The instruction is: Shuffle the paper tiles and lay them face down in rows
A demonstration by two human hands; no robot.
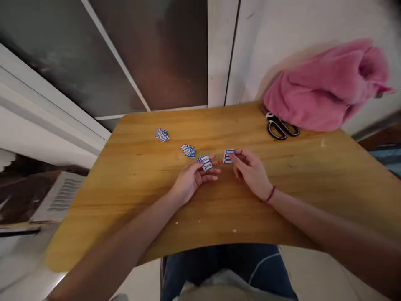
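Card stack, white with blue-outlined bars: pinched in the left hand, slanted. Single-looking card, same print: in the right hand, roughly square to the desk's far edge. Matching loose piles: outer pile toward the far left corner, inner pile nearer the middle.

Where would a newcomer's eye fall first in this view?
Probably on the pink plush cloth at the far right of the brown wooden table, black-handled scissors beside it. Then on the left hand and right hand mid-table, each holding small blue-and-white rectangular pieces.
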